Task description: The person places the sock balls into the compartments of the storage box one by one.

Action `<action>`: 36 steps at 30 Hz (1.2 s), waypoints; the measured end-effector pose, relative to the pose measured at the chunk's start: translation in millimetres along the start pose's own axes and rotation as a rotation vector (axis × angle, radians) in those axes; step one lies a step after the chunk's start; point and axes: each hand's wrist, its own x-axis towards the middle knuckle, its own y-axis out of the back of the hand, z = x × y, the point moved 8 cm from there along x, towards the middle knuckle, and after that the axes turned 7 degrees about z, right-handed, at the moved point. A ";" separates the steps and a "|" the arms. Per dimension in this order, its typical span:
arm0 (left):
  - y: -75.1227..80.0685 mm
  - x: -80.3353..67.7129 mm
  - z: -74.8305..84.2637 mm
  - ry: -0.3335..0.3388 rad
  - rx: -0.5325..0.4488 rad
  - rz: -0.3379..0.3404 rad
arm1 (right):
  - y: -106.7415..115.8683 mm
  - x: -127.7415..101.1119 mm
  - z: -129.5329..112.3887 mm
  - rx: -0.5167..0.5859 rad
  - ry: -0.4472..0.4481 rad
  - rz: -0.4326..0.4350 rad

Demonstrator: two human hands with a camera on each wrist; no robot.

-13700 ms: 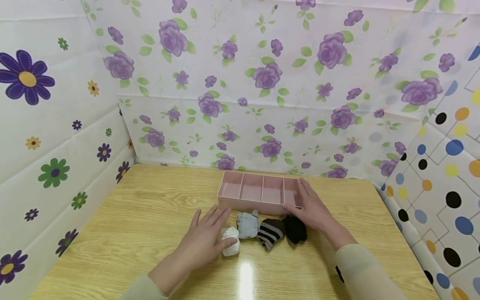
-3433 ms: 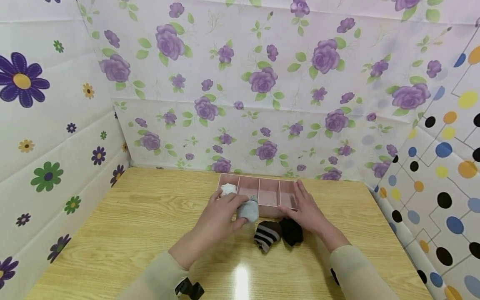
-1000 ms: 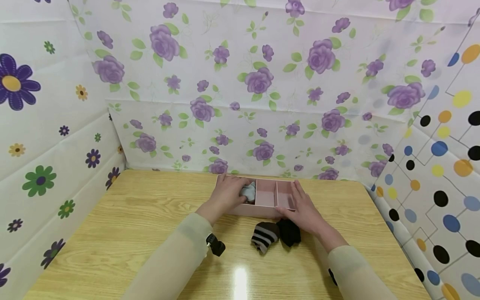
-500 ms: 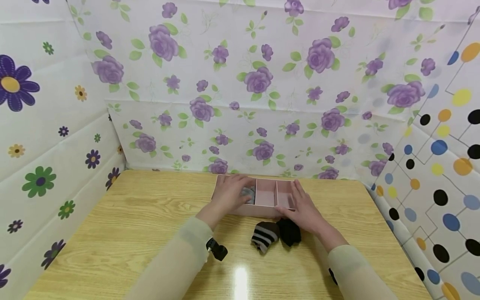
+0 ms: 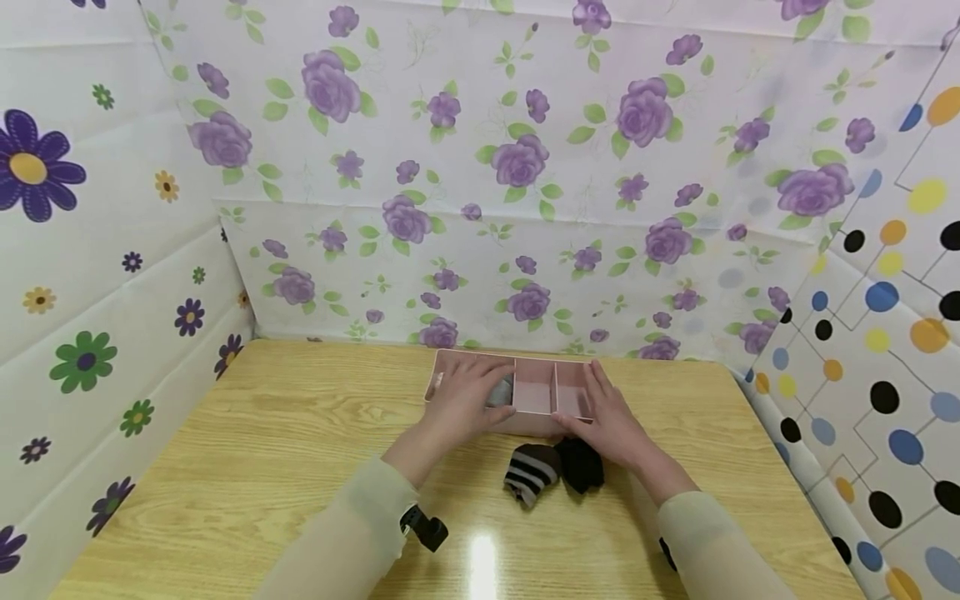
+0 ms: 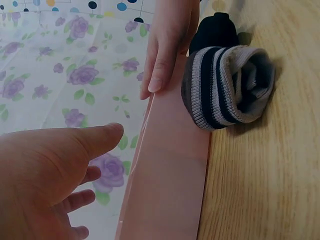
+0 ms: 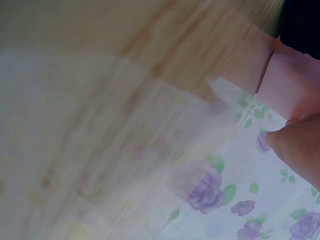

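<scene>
A pink four-compartment box [image 5: 525, 423] stands near the back of the table. My left hand [image 5: 463, 402] hovers over its left half, and the left wrist view shows the thumb and fingers apart with nothing between them. Below that hand a rolled light blue-grey sock [image 5: 502, 392] lies in the second compartment, partly covered. Only a sliver of the rolled white sock [image 5: 438, 381] shows in the leftmost one. My right hand [image 5: 611, 425] rests on the box's right end, fingers straight along the rim, thumb at the front edge. The two right compartments hold nothing.
In front of the box, a rolled striped sock [image 5: 532, 472] and a rolled black sock [image 5: 581, 465] lie side by side on the wooden table [image 5: 300, 433]. A flowered sheet [image 5: 465, 250] hangs just behind the table's back edge.
The white sock, then the blue-grey one, went from the table into the box. Over the last second my left hand let go of the blue-grey sock and lifted slightly. My right hand stayed put.
</scene>
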 end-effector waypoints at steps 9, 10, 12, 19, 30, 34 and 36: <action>3.3 -19.4 17.4 -0.047 -0.018 0.023 | 0.8 -2.1 -0.8 -0.001 0.013 0.014; 3.0 -21.9 19.1 -0.051 -0.019 0.027 | 0.8 -2.3 -0.8 -0.002 0.012 0.015; 1.5 -26.7 22.1 -0.057 -0.021 0.026 | 0.5 -2.6 -0.6 0.000 0.009 0.013; -3.8 -40.0 31.7 -0.069 -0.035 0.002 | -1.1 -2.8 0.6 0.008 0.009 0.008; -7.6 -53.9 52.9 -0.109 0.020 -0.067 | -1.4 -2.1 -1.8 -0.002 0.026 0.008; -10.7 -58.9 56.6 -0.136 0.038 -0.074 | -0.6 -0.7 -1.4 -0.001 0.031 0.014; -13.0 -62.0 58.4 -0.154 0.032 -0.075 | -0.6 -0.3 -1.5 -0.001 0.033 0.016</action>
